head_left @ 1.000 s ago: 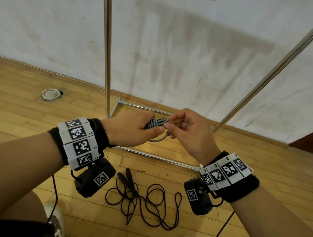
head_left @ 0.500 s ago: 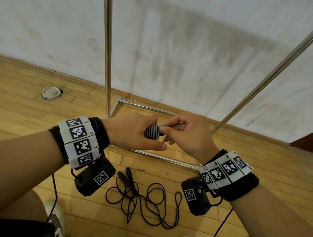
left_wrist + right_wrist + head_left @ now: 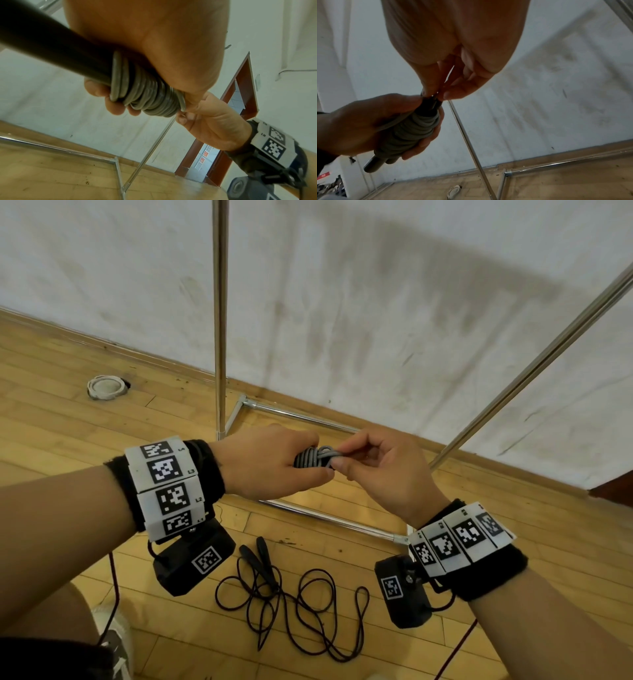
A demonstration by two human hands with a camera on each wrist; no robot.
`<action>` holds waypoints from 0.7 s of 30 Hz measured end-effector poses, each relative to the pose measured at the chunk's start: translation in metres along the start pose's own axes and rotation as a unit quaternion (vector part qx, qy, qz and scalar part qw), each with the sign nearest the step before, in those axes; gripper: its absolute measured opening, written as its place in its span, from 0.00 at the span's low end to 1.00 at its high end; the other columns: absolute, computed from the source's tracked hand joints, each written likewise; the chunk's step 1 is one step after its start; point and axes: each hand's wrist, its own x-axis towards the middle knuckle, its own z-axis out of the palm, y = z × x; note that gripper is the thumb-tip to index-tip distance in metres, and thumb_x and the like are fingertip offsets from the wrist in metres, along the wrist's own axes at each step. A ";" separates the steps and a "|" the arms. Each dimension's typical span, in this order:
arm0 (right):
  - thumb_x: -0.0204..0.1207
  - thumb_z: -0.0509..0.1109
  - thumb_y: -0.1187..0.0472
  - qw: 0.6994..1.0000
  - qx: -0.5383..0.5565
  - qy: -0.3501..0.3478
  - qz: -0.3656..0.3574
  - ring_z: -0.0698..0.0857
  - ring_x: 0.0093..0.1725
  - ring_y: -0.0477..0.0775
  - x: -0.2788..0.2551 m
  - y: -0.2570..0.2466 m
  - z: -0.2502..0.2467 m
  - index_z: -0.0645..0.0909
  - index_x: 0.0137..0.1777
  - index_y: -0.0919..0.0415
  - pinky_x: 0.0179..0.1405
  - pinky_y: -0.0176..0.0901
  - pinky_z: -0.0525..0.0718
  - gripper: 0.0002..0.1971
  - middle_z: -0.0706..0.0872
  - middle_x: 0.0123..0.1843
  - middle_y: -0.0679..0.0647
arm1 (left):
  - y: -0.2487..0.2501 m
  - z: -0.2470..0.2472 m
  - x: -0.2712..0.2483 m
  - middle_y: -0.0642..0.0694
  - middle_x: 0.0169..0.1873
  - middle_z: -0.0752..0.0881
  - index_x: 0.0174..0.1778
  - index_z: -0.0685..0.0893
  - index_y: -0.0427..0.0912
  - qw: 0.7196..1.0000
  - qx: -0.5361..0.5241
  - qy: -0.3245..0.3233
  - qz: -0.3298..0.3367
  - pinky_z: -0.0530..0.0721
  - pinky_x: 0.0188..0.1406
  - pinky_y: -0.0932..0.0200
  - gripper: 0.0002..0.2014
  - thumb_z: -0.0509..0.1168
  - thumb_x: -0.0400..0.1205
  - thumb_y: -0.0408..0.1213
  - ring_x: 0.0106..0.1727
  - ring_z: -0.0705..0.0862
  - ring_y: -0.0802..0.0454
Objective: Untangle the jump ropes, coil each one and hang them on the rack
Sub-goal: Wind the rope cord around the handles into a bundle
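Observation:
A grey jump rope (image 3: 313,459) is wound in tight turns round its dark handles (image 3: 51,51). My left hand (image 3: 274,463) grips this bundle (image 3: 412,129) at chest height. My right hand (image 3: 380,470) pinches the rope's end (image 3: 182,104) at the bundle's right side, thumb and forefinger together. A second, black jump rope (image 3: 291,601) lies loose and looped on the wooden floor below my hands, its two handles (image 3: 257,556) side by side. The metal rack (image 3: 219,313) stands against the wall beyond; its base rails (image 3: 325,517) lie on the floor.
A slanted rack bar (image 3: 534,368) crosses at the right. A small white ring (image 3: 104,387) lies on the floor at the left by the wall. My shoe (image 3: 116,642) shows at the bottom left. A doorway (image 3: 236,108) opens to the right.
The loose loop of grey rope under my hands has been drawn tight against the bundle. My right hand's fingers shifted along the rope end; the left hand kept its grip.

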 end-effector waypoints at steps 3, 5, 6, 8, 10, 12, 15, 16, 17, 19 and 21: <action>0.72 0.79 0.66 0.998 0.050 -0.031 0.033 0.90 0.38 0.52 0.000 -0.003 -0.003 0.88 0.47 0.55 0.41 0.44 0.89 0.07 0.91 0.38 0.52 | 0.000 0.001 0.000 0.52 0.30 0.83 0.42 0.75 0.57 0.999 0.035 0.004 0.004 0.77 0.25 0.58 0.22 0.52 0.79 0.71 0.28 0.81 0.57; 0.76 0.76 0.61 0.996 0.051 -0.041 0.054 0.90 0.35 0.51 0.000 -0.005 -0.004 0.89 0.48 0.55 0.37 0.43 0.88 0.03 0.91 0.37 0.52 | -0.001 0.002 0.001 0.53 0.29 0.83 0.41 0.74 0.58 0.997 0.077 0.012 0.010 0.74 0.25 0.60 0.23 0.49 0.78 0.73 0.28 0.81 0.59; 0.78 0.75 0.60 0.996 0.035 -0.042 0.064 0.89 0.34 0.50 0.001 -0.006 -0.003 0.91 0.47 0.54 0.35 0.42 0.88 0.03 0.91 0.36 0.52 | -0.001 0.002 0.001 0.54 0.30 0.82 0.41 0.73 0.58 0.995 0.102 0.019 0.015 0.73 0.25 0.60 0.23 0.48 0.77 0.73 0.29 0.80 0.59; 0.78 0.75 0.60 0.995 -0.006 -0.053 0.083 0.89 0.32 0.48 0.002 -0.005 -0.001 0.92 0.43 0.54 0.33 0.39 0.87 0.04 0.91 0.34 0.50 | -0.002 0.006 0.001 0.54 0.30 0.81 0.41 0.71 0.58 0.988 0.147 0.029 0.032 0.73 0.25 0.59 0.24 0.46 0.76 0.75 0.30 0.79 0.59; 0.78 0.75 0.62 0.994 -0.031 -0.060 0.088 0.89 0.31 0.47 0.002 -0.005 0.001 0.91 0.41 0.53 0.33 0.39 0.88 0.06 0.91 0.33 0.50 | -0.002 0.008 0.002 0.54 0.30 0.81 0.41 0.71 0.57 0.986 0.158 0.028 0.037 0.74 0.26 0.58 0.25 0.45 0.76 0.75 0.30 0.79 0.59; 0.79 0.73 0.63 0.995 -0.023 -0.043 0.087 0.89 0.31 0.48 0.004 -0.007 0.000 0.89 0.40 0.54 0.33 0.41 0.88 0.08 0.90 0.31 0.51 | -0.003 0.006 0.003 0.53 0.31 0.82 0.42 0.72 0.57 0.993 0.114 0.017 0.028 0.76 0.26 0.58 0.27 0.45 0.75 0.76 0.30 0.80 0.58; 0.83 0.67 0.66 0.995 0.050 -0.002 0.086 0.89 0.30 0.53 0.007 -0.011 -0.005 0.83 0.44 0.60 0.31 0.43 0.88 0.07 0.90 0.31 0.53 | -0.006 0.001 0.006 0.53 0.35 0.86 0.46 0.76 0.53 0.998 -0.047 -0.035 0.016 0.79 0.28 0.63 0.29 0.47 0.75 0.76 0.30 0.83 0.59; 0.84 0.65 0.67 0.994 0.073 0.006 0.087 0.90 0.30 0.54 0.007 -0.013 -0.006 0.82 0.45 0.62 0.30 0.43 0.88 0.07 0.90 0.32 0.55 | -0.007 0.001 0.007 0.53 0.37 0.88 0.47 0.77 0.53 0.992 -0.110 -0.054 0.006 0.81 0.30 0.64 0.29 0.47 0.76 0.75 0.31 0.84 0.60; 0.85 0.64 0.68 0.992 0.090 0.009 0.086 0.90 0.30 0.55 0.008 -0.015 -0.007 0.81 0.46 0.63 0.30 0.43 0.88 0.07 0.90 0.32 0.55 | -0.007 0.001 0.008 0.54 0.38 0.89 0.47 0.78 0.52 0.985 -0.159 -0.065 -0.001 0.83 0.32 0.63 0.28 0.48 0.77 0.73 0.32 0.85 0.61; 0.86 0.63 0.68 0.992 0.100 0.008 0.078 0.90 0.30 0.56 0.008 -0.017 -0.008 0.80 0.48 0.64 0.30 0.43 0.88 0.07 0.90 0.33 0.57 | -0.006 0.002 0.010 0.57 0.38 0.89 0.46 0.79 0.52 0.981 -0.186 -0.062 0.001 0.83 0.36 0.64 0.26 0.47 0.80 0.69 0.34 0.85 0.63; 0.86 0.63 0.67 0.994 0.093 0.008 0.062 0.90 0.31 0.56 0.008 -0.019 -0.009 0.81 0.48 0.63 0.31 0.43 0.88 0.07 0.90 0.35 0.58 | -0.004 0.002 0.013 0.62 0.35 0.87 0.46 0.81 0.53 0.983 -0.179 -0.046 0.007 0.78 0.35 0.70 0.25 0.48 0.80 0.67 0.34 0.84 0.66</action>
